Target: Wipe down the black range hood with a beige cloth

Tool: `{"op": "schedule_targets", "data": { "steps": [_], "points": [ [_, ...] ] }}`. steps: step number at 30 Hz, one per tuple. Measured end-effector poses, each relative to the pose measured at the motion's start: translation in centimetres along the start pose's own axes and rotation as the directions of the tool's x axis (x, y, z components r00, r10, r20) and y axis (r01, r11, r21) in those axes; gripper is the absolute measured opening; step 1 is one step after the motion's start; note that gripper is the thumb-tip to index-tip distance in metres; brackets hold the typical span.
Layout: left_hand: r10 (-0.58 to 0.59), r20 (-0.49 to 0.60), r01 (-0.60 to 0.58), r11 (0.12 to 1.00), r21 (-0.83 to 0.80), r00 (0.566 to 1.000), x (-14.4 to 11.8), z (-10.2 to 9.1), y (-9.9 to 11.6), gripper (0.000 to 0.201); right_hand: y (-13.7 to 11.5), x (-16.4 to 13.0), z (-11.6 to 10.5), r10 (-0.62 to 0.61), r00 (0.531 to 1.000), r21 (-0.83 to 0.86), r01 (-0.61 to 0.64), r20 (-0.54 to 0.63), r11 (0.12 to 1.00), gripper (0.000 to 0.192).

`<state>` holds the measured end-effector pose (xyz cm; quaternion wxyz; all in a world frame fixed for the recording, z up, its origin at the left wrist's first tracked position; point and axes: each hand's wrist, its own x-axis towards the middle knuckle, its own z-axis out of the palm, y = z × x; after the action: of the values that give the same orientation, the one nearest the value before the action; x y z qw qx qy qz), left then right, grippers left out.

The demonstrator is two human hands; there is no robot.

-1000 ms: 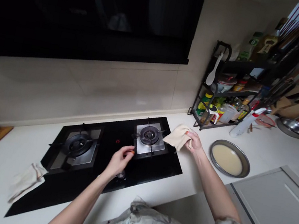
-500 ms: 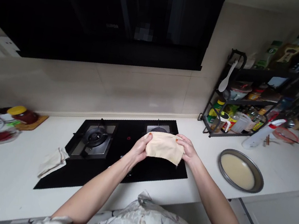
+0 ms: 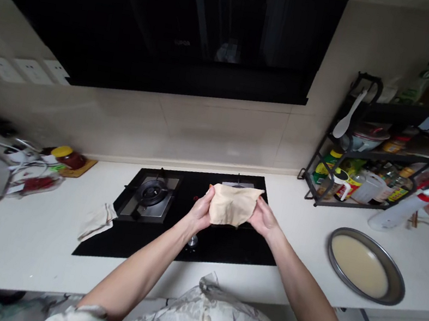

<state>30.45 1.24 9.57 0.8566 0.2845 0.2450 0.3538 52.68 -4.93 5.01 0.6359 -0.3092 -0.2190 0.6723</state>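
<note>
Both of my hands hold a beige cloth (image 3: 232, 205) up above the right side of a black gas hob (image 3: 169, 230). My left hand (image 3: 200, 214) grips its left edge and my right hand (image 3: 262, 220) grips its right edge. The cloth hangs between them and hides most of the right burner. The left burner (image 3: 150, 192) is uncovered, with no pot on it.
A second crumpled cloth (image 3: 98, 219) lies at the hob's left edge. A metal tray of pale liquid (image 3: 366, 263) sits on the counter to the right, near a white spray bottle (image 3: 405, 208) and a black rack of bottles (image 3: 363, 164). Jars and bags (image 3: 44, 169) stand far left.
My left hand left the hob knob and took hold of the cloth's left edge. Both hands lifted the cloth over the hob. The view has swung left.
</note>
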Motion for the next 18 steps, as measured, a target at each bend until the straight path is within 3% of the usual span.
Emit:
{"op": "schedule_targets", "data": {
  "steps": [3,5,10,13,16,18],
  "points": [
    [0.053,-0.078,-0.053,0.999,0.004,0.996,0.1,0.5,-0.3,0.041,3.0,-0.3,1.4,0.14,0.983,-0.03,-0.137,0.12,0.99,0.078],
    [0.07,-0.134,-0.07,0.998,0.007,0.989,0.0,0.6,-0.1,0.03,3.4,-0.2,1.3,0.137,0.989,-0.068,-0.133,0.057,0.989,0.073],
    [-0.002,-0.206,0.007,1.0,0.02,0.978,-0.4,0.5,0.4,0.022,-0.9,0.1,-1.8,-0.039,0.984,-0.104,0.022,-0.172,0.994,0.05],
    [-0.093,-0.09,0.097,0.994,0.047,0.992,-0.2,1.3,-0.5,0.034,-2.0,-1.7,-2.7,-0.066,0.981,-0.133,0.042,-0.182,0.99,0.058],
    [-0.182,0.1,0.176,0.982,0.066,0.978,0.7,2.7,-2.1,0.04,0.0,-4.7,-2.5,-0.062,0.992,-0.175,0.043,-0.109,0.984,0.069],
    [-0.24,0.192,0.226,0.97,0.089,0.952,1.5,3.6,-3.2,0.039,1.5,-6.9,-2.7,-0.056,0.99,-0.276,0.017,-0.131,0.961,0.062]
  ]
}}
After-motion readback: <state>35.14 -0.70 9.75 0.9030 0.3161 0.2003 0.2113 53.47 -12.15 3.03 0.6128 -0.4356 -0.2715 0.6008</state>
